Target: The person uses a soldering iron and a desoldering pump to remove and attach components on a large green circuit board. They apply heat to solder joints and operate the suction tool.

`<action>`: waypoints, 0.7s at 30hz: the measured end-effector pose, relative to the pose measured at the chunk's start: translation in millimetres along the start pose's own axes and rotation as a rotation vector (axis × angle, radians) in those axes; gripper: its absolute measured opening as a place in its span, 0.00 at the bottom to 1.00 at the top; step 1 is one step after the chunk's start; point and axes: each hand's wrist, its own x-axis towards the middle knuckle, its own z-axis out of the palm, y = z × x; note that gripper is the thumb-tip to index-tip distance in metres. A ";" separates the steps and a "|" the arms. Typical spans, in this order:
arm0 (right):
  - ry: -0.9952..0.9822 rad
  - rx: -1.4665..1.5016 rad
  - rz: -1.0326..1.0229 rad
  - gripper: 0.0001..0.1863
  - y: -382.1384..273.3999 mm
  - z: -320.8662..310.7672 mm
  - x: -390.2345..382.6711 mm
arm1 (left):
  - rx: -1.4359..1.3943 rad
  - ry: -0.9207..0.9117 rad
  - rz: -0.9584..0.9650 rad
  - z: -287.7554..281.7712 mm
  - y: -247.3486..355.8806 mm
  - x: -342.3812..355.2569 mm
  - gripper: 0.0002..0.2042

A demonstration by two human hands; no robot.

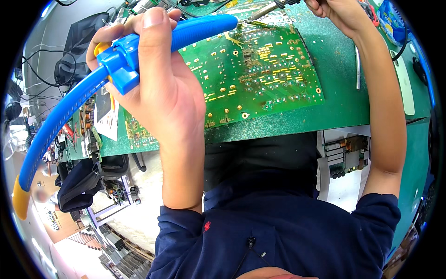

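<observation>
My left hand [167, 93] is closed around a blue solder sucker [204, 31], thumb on top of its barrel. The sucker's long blue rod reaches down to the left and ends in a yellow cap. Its nozzle points right, over the far part of a green circuit board [218, 76]. Close to the nozzle is the metal tip of a soldering iron [262, 12]. My right hand [337, 14] grips the iron's dark handle at the top edge, where part of the fingers and handle is cut off. Brownish residue marks the board's middle.
The board lies on a green-topped bench [341, 104]. A metal rod [357, 67] and a pale flat strip [404, 83] lie at the right. Cables and a black bag [86, 39] are at the left. Below the bench edge, another electronic assembly [346, 156] shows.
</observation>
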 end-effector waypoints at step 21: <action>-0.008 -0.004 0.003 0.12 3.4 -5.5 -1.4 | 0.417 -0.050 0.287 12.6 -17.3 2.9 0.15</action>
